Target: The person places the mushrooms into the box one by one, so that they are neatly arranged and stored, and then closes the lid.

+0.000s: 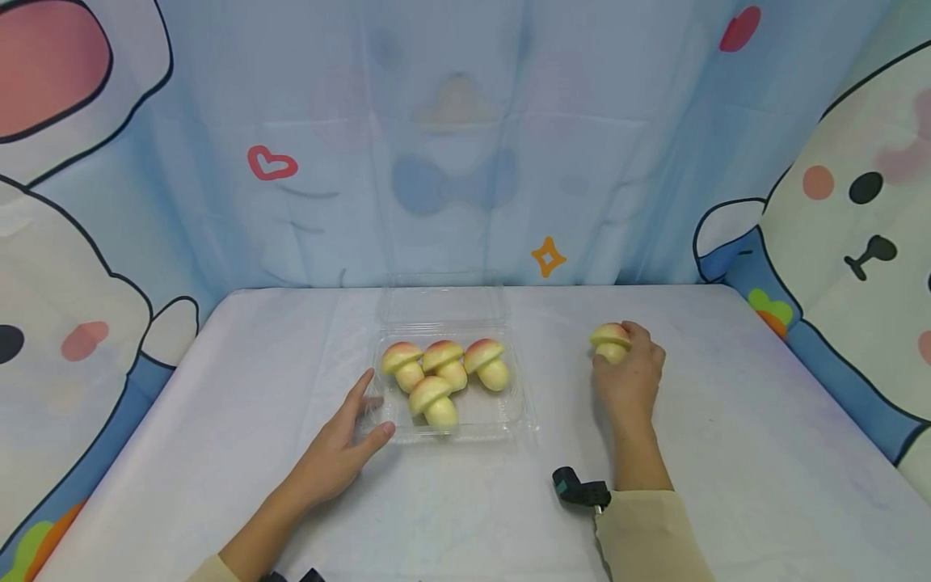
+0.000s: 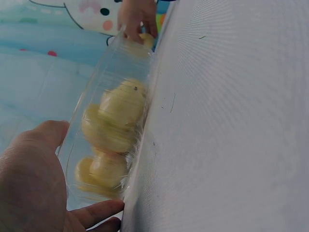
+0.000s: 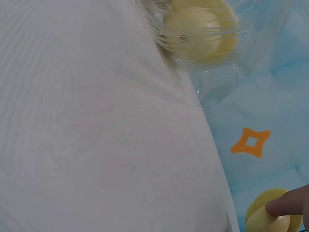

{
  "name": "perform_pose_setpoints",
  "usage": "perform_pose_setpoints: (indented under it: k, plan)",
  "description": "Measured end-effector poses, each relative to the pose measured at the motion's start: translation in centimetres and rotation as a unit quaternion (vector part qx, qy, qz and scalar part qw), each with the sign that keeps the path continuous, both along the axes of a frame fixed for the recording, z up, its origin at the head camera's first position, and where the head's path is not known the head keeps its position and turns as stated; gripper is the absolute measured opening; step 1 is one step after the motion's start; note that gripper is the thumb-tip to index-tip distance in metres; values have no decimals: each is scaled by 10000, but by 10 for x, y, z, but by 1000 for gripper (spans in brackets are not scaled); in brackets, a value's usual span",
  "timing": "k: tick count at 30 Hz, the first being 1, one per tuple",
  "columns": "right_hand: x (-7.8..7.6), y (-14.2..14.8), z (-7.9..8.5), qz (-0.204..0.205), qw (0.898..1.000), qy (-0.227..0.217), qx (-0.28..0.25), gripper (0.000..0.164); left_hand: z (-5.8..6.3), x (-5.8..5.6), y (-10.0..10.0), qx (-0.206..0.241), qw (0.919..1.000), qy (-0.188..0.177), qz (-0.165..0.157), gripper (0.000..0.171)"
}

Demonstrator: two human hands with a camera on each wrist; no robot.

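Observation:
A clear plastic clamshell box [image 1: 494,416] stands on the table with its lid raised at the back. Inside lie several mushroom-shaped buns or toys, such as the front toy mushroom [image 1: 440,411], with yellow stems and reddish-yellow caps. My left hand [image 1: 338,453] touches the box's left side, thumb and fingers spread; the left wrist view shows the fingertips [image 2: 104,211] along the box wall. To the right of the box, my right hand [image 1: 631,376] grips another toy mushroom [image 1: 609,341] by its side. The right wrist view shows one finger [image 3: 289,202] against that mushroom.
A white cloth [image 1: 465,509] covers the table. Behind it hangs a blue curtain [image 1: 451,162] with cartoon figures. A black wrist camera mount [image 1: 582,489] sits by the right sleeve [image 1: 650,533].

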State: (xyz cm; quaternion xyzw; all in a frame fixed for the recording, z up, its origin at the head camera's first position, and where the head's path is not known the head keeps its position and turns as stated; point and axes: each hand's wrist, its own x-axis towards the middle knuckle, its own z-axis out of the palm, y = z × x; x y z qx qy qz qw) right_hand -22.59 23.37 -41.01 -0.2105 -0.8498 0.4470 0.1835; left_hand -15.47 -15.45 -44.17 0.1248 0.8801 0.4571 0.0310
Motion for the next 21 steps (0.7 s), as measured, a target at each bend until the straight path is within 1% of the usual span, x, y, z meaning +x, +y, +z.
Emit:
perform_pose_setpoints:
  k: [7,16,21]
  plan:
    - [-1,-2,7,19,9999,139,-24,68,0,0,1,-19,10000,-3,12,83]
    - [3,-8,22,75,9987,497,28,67,1,0,1,-74,10000,17,27,83]
    - [5,-13,30,123,9983,570,37,67,2,0,1,-94,9999,8,45,83]
